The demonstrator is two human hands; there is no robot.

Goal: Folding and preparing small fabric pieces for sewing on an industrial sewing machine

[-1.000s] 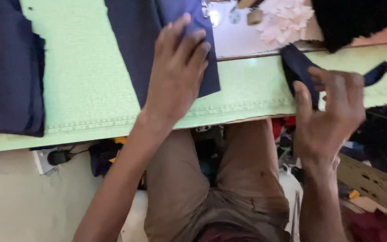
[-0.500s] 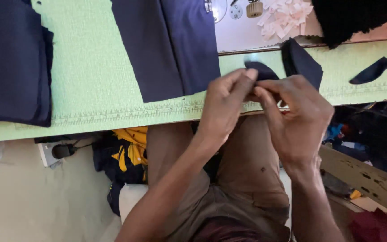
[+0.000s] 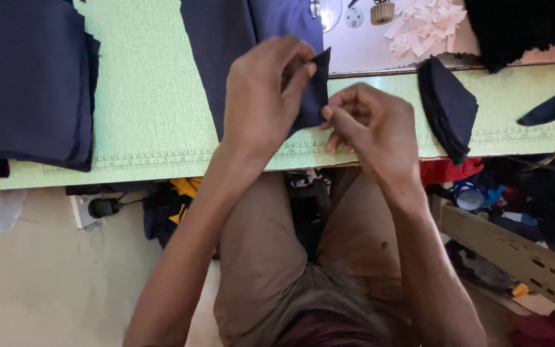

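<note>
A: Small dark-blue fabric piece (image 3: 315, 90) was held upright above the table (image 3: 149, 128) edge, centre of view. Left hand (image 3: 261, 96) pinched its upper part, thumb + fingers closed on the cloth. Right hand (image 3: 370, 122) gripped the lower edge w/ fingertips, narrow grip.

B: Change vs. 1 s prior?

A: Then the left hand lay flat on the long navy panel (image 3: 239, 45), and the right was alone at the stack of cut pieces (image 3: 448, 106). Now both hands were together on one piece, off the stack. Judged: a single piece had been picked off, being worked btwn fingers.

B: Surroundings?

A: Folded navy pile (image 3: 27, 83) far left, white scraps (image 3: 425, 26) + black cloth (image 3: 521, 26) at the top, a stray dark strip (image 3: 550, 106) right.

B: Unclear?

A: Piece's left half hidden behind left fingers; fold or seam not resolvable. Navy pile cut off by the frame.
</note>
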